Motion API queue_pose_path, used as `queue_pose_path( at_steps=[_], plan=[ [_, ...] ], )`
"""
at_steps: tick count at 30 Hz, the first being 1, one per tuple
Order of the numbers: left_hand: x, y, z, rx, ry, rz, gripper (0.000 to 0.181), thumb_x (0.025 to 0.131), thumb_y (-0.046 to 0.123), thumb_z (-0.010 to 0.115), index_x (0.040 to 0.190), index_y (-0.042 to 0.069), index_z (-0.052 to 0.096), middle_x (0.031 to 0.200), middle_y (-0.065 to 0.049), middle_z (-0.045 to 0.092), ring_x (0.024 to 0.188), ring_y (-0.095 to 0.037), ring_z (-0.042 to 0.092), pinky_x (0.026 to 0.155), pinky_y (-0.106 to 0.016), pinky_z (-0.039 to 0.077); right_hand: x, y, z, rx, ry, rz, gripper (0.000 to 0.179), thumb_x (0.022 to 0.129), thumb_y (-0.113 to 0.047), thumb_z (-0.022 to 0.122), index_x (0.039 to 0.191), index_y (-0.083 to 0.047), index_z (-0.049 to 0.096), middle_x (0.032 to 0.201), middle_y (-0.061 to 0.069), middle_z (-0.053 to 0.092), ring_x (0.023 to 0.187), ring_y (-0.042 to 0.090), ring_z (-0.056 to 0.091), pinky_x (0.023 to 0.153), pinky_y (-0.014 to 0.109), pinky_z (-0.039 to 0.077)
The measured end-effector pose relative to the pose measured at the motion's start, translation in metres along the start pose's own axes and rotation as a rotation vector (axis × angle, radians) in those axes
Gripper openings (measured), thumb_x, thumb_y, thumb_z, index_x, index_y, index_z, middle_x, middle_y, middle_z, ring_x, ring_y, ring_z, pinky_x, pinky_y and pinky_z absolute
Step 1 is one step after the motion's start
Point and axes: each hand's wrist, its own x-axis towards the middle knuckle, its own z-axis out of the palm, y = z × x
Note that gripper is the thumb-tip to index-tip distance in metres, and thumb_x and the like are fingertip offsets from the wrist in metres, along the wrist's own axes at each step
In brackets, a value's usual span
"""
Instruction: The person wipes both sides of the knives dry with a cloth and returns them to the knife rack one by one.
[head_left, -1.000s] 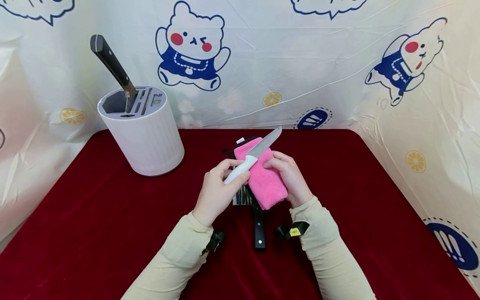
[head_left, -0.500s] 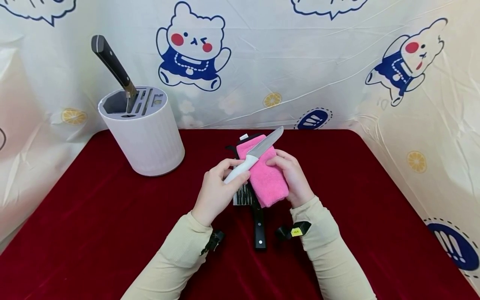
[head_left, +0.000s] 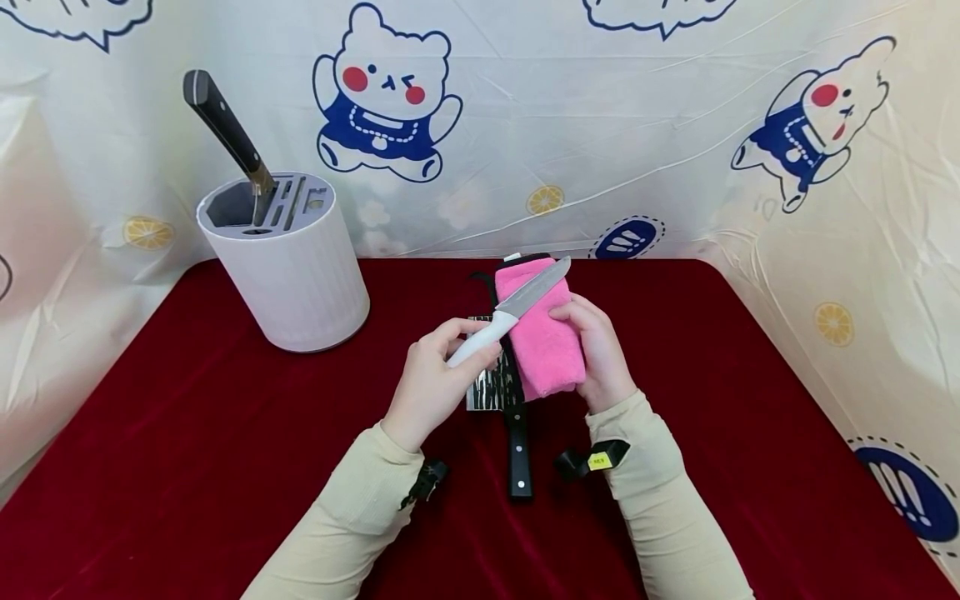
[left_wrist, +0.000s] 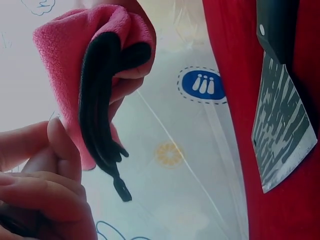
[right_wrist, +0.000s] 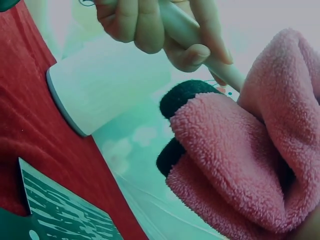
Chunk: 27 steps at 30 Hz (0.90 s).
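White-handled knife (head_left: 504, 319) is up over the middle of the red table (head_left: 187, 450), blade pointing far right — left hand (head_left: 435, 375) has the handle pinched. Right hand (head_left: 602, 354) is gripping a folded pink cloth (head_left: 547, 346) with black edging; the blade crosses it in the head view, can't tell if they touch. Cleaver (head_left: 518, 450) lies underneath, handle toward the near side. Far left — white knife block (head_left: 292, 287), one black-handled knife (head_left: 227, 129) leaning in it.

Block (head_left: 292, 287) far left on table (head_left: 187, 467), one knife (head_left: 225, 121) in it; cleaver (head_left: 516, 427) also on table, nearer, right of block; second knife (head_left: 504, 319) in left hand (head_left: 431, 375), over cloth (head_left: 543, 342) in right hand (head_left: 602, 354).
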Motion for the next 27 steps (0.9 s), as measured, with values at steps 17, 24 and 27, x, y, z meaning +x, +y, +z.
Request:
queue_pose_path(
  at_steps=[17, 24, 27],
  plan=[
    [-0.0007, 0.0003, -0.0017, 0.032, -0.006, -0.025, 0.031, 0.092, 0.023, 0.070, 0.122, 0.015, 0.067, 0.092, -0.007, 0.074, 0.080, -0.018, 0.062, 0.076, -0.034, 0.048, 0.0001, -0.0054, -0.0048, 0.185, 0.073, -0.001, 0.016, 0.099, -0.017, 0.044, 0.107, -0.018, 0.058, 0.103, 0.001, 0.057, 0.089, 0.015, 0.058, 0.070, 0.028, 0.052],
    [-0.0002, -0.0004, -0.0025, 0.076, -0.001, -0.040, 0.032, 0.093, 0.026, 0.069, 0.123, 0.015, 0.067, 0.097, -0.008, 0.068, 0.052, -0.017, 0.051, 0.046, -0.031, 0.049, 0.0014, -0.0067, -0.0047, 0.256, 0.084, -0.042, 0.014, 0.099, -0.014, 0.044, 0.100, -0.015, 0.058, 0.095, 0.001, 0.060, 0.082, 0.015, 0.059, 0.067, 0.027, 0.052],
    [-0.0002, -0.0002, -0.0026, 0.109, 0.007, -0.025, 0.033, 0.092, 0.026, 0.070, 0.122, 0.011, 0.068, 0.102, -0.010, 0.065, 0.063, -0.019, 0.056, 0.049, -0.030, 0.051, 0.0020, -0.0066, -0.0036, 0.276, 0.092, -0.072, 0.015, 0.099, -0.012, 0.045, 0.096, -0.014, 0.060, 0.094, 0.001, 0.059, 0.082, 0.015, 0.058, 0.068, 0.026, 0.051]
  ],
)
